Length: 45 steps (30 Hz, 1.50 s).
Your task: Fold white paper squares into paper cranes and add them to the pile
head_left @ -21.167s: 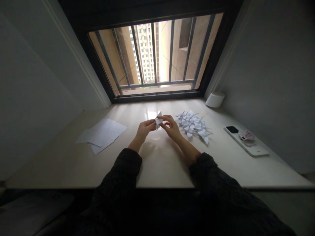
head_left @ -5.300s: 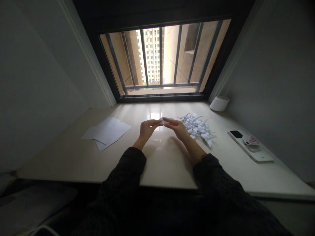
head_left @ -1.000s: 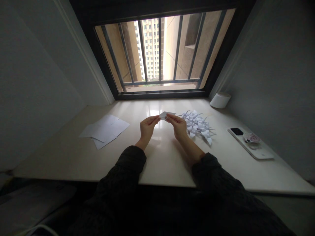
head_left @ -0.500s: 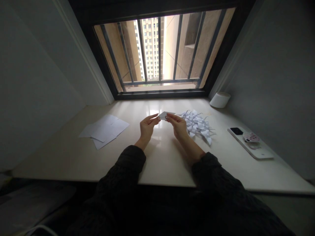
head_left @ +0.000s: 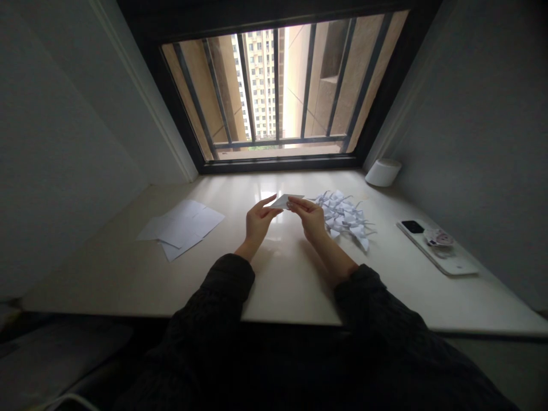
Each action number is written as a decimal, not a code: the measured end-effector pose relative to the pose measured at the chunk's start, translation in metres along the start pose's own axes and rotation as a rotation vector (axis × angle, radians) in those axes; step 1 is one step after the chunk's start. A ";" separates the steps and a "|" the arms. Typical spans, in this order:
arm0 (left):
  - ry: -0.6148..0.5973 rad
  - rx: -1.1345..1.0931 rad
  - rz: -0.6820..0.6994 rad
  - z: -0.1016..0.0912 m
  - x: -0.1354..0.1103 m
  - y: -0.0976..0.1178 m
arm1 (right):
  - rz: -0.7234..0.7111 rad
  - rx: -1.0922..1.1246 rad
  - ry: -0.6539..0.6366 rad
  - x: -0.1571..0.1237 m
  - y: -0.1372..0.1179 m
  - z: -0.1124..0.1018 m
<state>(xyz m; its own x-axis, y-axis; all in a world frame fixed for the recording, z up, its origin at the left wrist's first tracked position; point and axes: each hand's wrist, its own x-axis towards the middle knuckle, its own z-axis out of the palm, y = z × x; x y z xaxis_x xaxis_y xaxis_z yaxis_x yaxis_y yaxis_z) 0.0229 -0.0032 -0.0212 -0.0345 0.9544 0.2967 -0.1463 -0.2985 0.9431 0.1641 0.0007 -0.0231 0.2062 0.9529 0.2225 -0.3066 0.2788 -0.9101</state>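
Being gripped by left hand [head_left: 258, 220] and right hand [head_left: 310, 218] is one paper [head_left: 283, 200]. One phone [head_left: 454, 264] is laid on the desk [head_left: 291, 279] by the window [head_left: 278, 91].

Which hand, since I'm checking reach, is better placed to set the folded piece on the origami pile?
Right, probably: the right hand pinches the folded piece and sits beside the origami pile; the left hand is farther.

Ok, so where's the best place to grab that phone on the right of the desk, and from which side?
Probably by its two long edges, from above, with the nearer right hand once it frees the folded paper. The phone lies flat on the desk, so only the thin edges offer purchase; pinch across the bare near half, clear of the round charm.
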 end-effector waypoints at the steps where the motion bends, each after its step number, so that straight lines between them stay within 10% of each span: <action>1: 0.011 -0.011 -0.002 0.001 0.000 -0.001 | -0.001 0.000 -0.011 0.000 -0.001 0.000; 34: 0.054 -0.059 -0.078 0.000 0.000 -0.002 | -0.088 -0.064 -0.072 -0.005 0.002 0.006; 45: 0.006 -0.070 -0.064 -0.002 0.001 -0.004 | 0.204 0.098 0.015 -0.002 0.019 0.004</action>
<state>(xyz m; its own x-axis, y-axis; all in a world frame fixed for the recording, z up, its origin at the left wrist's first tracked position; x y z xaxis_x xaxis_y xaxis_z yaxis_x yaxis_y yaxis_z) 0.0218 -0.0012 -0.0247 -0.0286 0.9716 0.2350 -0.2167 -0.2355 0.9474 0.1543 0.0046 -0.0393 0.1440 0.9891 0.0311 -0.4324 0.0912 -0.8971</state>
